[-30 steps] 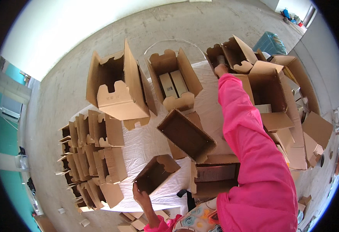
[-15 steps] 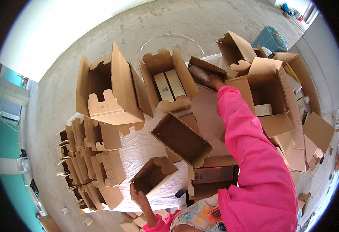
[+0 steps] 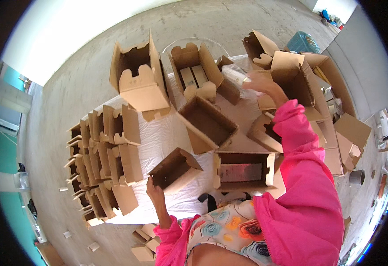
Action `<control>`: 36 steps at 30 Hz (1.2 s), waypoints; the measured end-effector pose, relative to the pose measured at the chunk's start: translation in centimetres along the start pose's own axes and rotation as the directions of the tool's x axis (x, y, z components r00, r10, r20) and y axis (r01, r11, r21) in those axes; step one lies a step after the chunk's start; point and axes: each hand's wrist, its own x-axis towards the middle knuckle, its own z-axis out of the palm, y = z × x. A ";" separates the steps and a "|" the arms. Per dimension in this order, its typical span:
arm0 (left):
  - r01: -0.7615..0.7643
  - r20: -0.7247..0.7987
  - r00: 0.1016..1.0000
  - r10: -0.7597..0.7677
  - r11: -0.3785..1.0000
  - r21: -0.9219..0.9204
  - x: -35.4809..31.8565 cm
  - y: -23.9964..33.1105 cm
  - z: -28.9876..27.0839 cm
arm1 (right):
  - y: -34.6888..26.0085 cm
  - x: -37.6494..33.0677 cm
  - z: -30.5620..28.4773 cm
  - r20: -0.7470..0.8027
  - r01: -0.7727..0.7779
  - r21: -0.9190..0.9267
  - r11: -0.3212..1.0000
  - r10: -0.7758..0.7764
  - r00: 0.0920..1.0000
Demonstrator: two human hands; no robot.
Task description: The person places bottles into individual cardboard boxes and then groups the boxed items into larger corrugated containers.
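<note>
My left hand (image 3: 155, 191) pinches the near left edge of a small open cardboard box (image 3: 186, 178), which is tilted over the white sheet (image 3: 152, 155). At the far right of the table, my right hand (image 3: 265, 83) is closed on a clear plastic bag with something whitish inside (image 3: 236, 75); what the whitish thing is, I cannot make out. Just beside the bag stands a narrow open cardboard box (image 3: 229, 91). Between my hands, another open cardboard box (image 3: 208, 123) lies tilted with its inside showing bare.
Rows of small open boxes (image 3: 127, 164) stand at the left. Two taller boxes, one empty-looking (image 3: 143, 91) and one holding pale cartons (image 3: 193, 76), stand at the back. Larger boxes (image 3: 291, 84) crowd the right. A box with a flat panel inside (image 3: 242, 172) lies nearest me.
My right hand has come out of the narrow box at the back, now with the clear plastic bag in it. My left hand still holds the small box. The view has shifted.
</note>
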 end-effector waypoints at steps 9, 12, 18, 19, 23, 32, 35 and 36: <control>-0.068 0.023 0.998 0.066 0.993 0.092 -1.3 -0.7 -3.1 | -8.5 -13.8 6.3 -0.170 0.219 0.959 0.178 -0.257 0.951; -0.104 0.042 0.994 0.102 0.993 0.049 -1.4 -1.6 -3.2 | -14.0 -15.9 11.4 -0.233 0.289 0.955 0.071 -0.424 0.875; -0.109 0.072 0.992 0.106 0.993 0.042 -1.9 -3.6 -3.3 | -20.4 -16.3 23.6 -0.070 0.326 0.854 0.405 -0.531 0.844; -0.113 0.088 0.990 0.110 0.993 0.030 -2.0 -3.7 -3.4 | -21.5 -16.4 24.7 -0.124 0.457 0.769 0.447 -0.596 0.793; -0.071 0.102 0.992 0.078 0.995 -0.066 -2.6 -4.9 -3.0 | -20.3 -14.9 31.0 -0.079 0.660 0.391 0.642 -0.691 0.719; -0.215 -0.010 0.976 0.216 0.965 -0.151 -4.8 -5.6 -3.6 | -20.9 -13.8 35.2 0.312 0.497 -0.282 0.821 -0.411 0.856; -0.236 0.014 0.971 0.238 0.966 -0.108 -4.7 -5.3 -3.3 | -20.1 -12.2 37.8 0.336 0.444 -0.375 0.814 -0.327 0.883; -0.237 0.010 0.971 0.239 0.967 -0.097 -4.7 -5.1 -3.3 | -19.7 -12.0 38.5 0.339 0.440 -0.388 0.810 -0.318 0.885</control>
